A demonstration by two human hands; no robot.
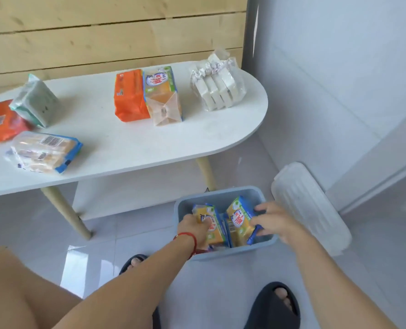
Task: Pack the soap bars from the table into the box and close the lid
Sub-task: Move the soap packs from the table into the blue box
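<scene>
Two hands (194, 224) (274, 219), perhaps two packs (211, 225) (238, 222)

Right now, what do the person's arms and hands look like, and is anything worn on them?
Both forearms are bare, with no sleeves in view and no gloves. The left hand has a thin red string bracelet round its wrist. The right hand shows nothing worn.

Pale blue box (223, 194) on the floor at 5 o'clock, open, holding two yellow soap packs (238, 220) standing on edge, side by side. White ribbed lid (308, 205) lying just beside it at 4 o'clock. Remaining on the white table (130, 143): orange, yellow, white, green-grey and blue-edged soap packs from 9 to 1 o'clock.
</scene>
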